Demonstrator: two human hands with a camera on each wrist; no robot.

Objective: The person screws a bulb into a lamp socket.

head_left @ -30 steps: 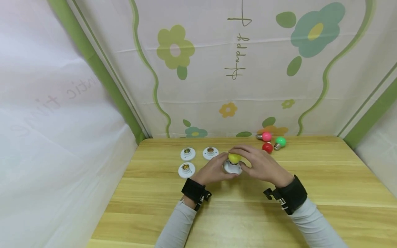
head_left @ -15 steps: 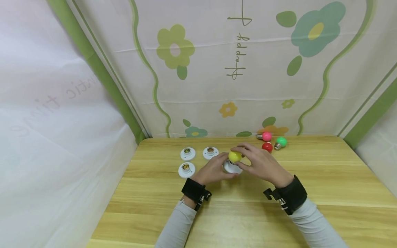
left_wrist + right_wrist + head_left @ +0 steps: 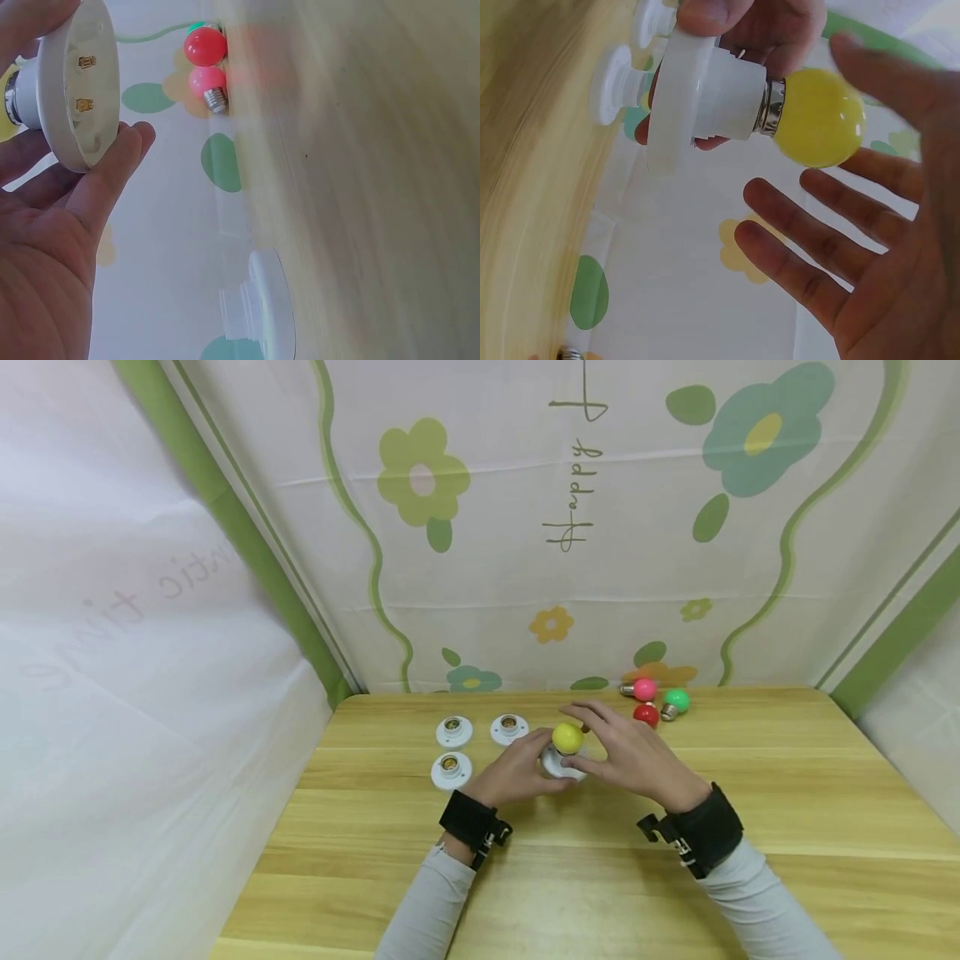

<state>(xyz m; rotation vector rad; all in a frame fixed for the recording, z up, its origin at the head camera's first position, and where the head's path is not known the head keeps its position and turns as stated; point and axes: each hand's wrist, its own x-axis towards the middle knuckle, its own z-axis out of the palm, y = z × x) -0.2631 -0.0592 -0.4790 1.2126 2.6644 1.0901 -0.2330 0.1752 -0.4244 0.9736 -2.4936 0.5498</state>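
My left hand [image 3: 517,770] grips a round white lamp holder [image 3: 553,765] by its base, off the table; its underside with two brass contacts faces the left wrist view. A yellow light bulb [image 3: 819,118] sits in the holder's socket, part of its metal screw base showing. Around the bulb is my right hand [image 3: 630,758], its fingers spread and extended. In the right wrist view the thumb stands apart from the bulb, and the index finger passes close behind it; whether that finger touches cannot be told.
Three more white lamp holders, a rear left one [image 3: 454,732], a rear right one [image 3: 509,729] and a front one [image 3: 452,771], stand on the wooden table [image 3: 360,860]. A pink bulb [image 3: 644,690], a red bulb [image 3: 646,715] and a green bulb [image 3: 677,700] lie by the back curtain [image 3: 495,568].
My right hand's fingers have loosened from around the yellow bulb and spread, uncovering more of it. My left hand keeps its grip on the lamp holder in the same place.
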